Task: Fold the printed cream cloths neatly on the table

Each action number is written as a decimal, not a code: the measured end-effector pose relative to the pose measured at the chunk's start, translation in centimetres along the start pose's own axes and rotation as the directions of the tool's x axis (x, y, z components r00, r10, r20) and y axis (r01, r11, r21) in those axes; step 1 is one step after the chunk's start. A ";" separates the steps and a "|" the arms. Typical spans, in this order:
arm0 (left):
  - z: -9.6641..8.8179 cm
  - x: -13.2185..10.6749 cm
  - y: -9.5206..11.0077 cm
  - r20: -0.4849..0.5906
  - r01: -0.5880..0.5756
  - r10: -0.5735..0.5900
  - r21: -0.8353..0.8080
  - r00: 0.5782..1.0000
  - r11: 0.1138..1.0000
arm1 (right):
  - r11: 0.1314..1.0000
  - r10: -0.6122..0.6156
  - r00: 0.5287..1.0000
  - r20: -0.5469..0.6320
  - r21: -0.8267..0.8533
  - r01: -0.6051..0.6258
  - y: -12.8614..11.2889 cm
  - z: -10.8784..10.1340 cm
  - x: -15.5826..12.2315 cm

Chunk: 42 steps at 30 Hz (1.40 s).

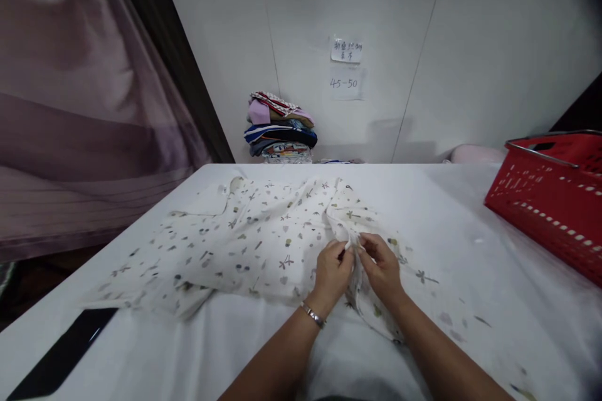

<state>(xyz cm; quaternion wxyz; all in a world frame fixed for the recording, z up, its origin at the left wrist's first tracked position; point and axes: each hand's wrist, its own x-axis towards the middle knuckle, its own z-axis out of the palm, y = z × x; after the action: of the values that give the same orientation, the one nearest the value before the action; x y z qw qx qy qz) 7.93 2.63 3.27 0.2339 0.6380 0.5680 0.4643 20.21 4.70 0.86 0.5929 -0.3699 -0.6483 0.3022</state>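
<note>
A white garment (244, 241) printed with small dark and olive motifs lies spread across the white table (451, 213), its collar toward the far left. My left hand (332, 268), with a bracelet on the wrist, pinches the garment's front edge near the middle. My right hand (380, 263) pinches the same edge right beside it, fingers closed on the fabric. Both hands meet over a bunched fold of cloth.
A red plastic basket (550, 200) with a metal handle stands at the right edge. A stack of folded clothes (281, 128) sits against the back wall under two paper notes (346, 66). A dark flat object (61, 357) lies at the table's near left corner. A purple curtain (79, 94) hangs left.
</note>
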 end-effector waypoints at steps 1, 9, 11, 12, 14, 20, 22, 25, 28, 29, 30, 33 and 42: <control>0.0 0.0 0.1 0.011 0.000 0.000 -0.002 1.000 1.000 | 1.000 -0.021 1.000 0.001 -0.012 0.021 0.0 0.0 0.0; -0.1 -0.2 0.3 0.049 0.058 -0.053 -0.104 0.997 0.993 | 0.973 -0.199 0.975 0.102 -0.101 0.210 -0.9 -0.2 0.0; -0.2 -0.2 0.4 0.058 0.066 -0.060 -0.104 0.997 0.992 | 0.972 -0.201 0.975 0.098 -0.102 0.211 -0.9 -0.2 0.1; -0.2 -0.3 0.5 0.063 0.068 -0.061 -0.106 0.996 0.992 | 0.973 -0.199 0.976 0.092 -0.102 0.208 -0.9 -0.2 0.1; -0.3 -0.3 0.6 0.071 0.067 -0.059 -0.116 0.996 0.991 | 0.976 -0.186 0.979 0.078 -0.103 0.194 -0.8 -0.2 0.2; -0.6 -0.4 1.7 0.073 0.018 -0.014 -0.062 0.997 0.998 | 0.983 -0.144 0.988 0.064 -0.108 0.150 -0.8 -0.1 0.2; -0.7 -0.5 2.0 0.066 -0.018 0.019 -0.010 0.998 1.000 | 0.984 -0.135 0.989 0.057 -0.113 0.141 -0.9 -0.1 0.2; -0.7 -0.6 2.2 0.053 -0.073 0.069 0.065 0.996 0.995 | 0.988 -0.102 0.994 0.036 -0.116 0.106 -1.0 0.1 0.1; -0.6 -0.7 2.0 0.044 -0.115 0.110 0.142 0.993 0.983 | 0.993 -0.039 0.999 0.000 -0.114 0.039 -0.9 0.2 -0.1; -0.5 -0.8 1.9 0.039 -0.126 0.121 0.171 0.992 0.977 | 0.994 -0.021 1.000 -0.014 -0.107 0.019 -0.9 0.2 -0.2; -0.4 -0.8 1.9 0.036 -0.137 0.133 0.203 0.991 0.970 | 0.995 -0.004 1.000 -0.027 -0.098 0.001 -0.8 0.3 -0.2; -0.3 -1.0 1.7 0.028 -0.173 0.173 0.309 0.985 0.935 | 0.996 0.036 0.998 -0.052 -0.080 -0.040 -0.6 0.4 -0.3; -0.4 -1.4 2.5 0.052 -0.184 0.181 0.479 0.982 0.858 | 0.998 0.000 1.000 -0.011 -0.066 -0.001 -0.8 0.3 -0.1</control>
<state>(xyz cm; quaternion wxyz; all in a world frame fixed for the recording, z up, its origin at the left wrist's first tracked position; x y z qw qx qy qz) 8.96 0.58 5.00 0.0242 0.7282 0.6019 0.3267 19.84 4.18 1.48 0.5837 -0.3911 -0.6546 0.2788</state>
